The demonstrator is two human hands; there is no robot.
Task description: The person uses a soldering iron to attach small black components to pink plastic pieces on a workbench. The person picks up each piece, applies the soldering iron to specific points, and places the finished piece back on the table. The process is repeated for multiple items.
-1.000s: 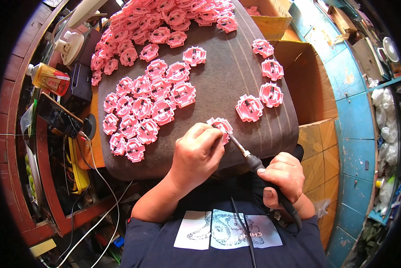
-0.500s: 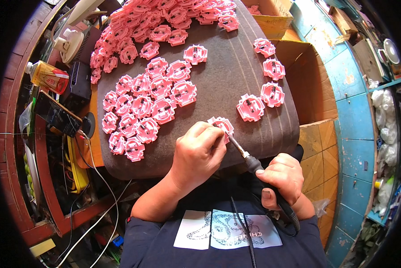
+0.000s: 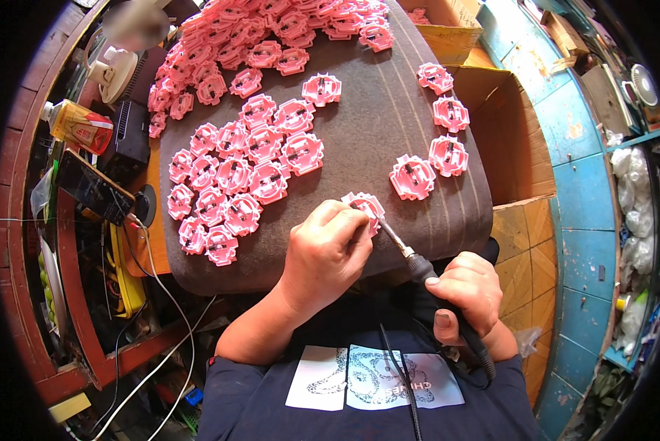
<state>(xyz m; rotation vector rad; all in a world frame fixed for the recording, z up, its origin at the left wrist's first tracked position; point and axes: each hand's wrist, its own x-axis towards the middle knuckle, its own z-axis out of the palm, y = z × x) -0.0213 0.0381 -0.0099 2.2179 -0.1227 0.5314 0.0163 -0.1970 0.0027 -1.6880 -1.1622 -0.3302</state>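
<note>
A soldering iron (image 3: 420, 269) with a black handle and metal shaft is gripped in my right hand (image 3: 471, 295). Its tip points up and left, at the right edge of a pink plastic part (image 3: 367, 206); whether they touch is unclear. My left hand (image 3: 330, 246) is closed in a pinch over the left side of that part, near the table's front edge. The fingers hide what lies between them. Up and right of it sits another pink part (image 3: 412, 177), with several more in a line beyond. These hold small dark pieces in their middles.
More pink parts (image 3: 268, 182) lie grouped at left on the dark-covered table (image 3: 359, 140), with a large heap (image 3: 271, 33) at the far side. An open cardboard box (image 3: 517, 140) stands right of the table. A phone (image 3: 95, 187) and bottle (image 3: 81, 125) are at left.
The soldering iron has shifted slightly right and down, its tip drawing off the pink part a little. My left hand stays in place.
</note>
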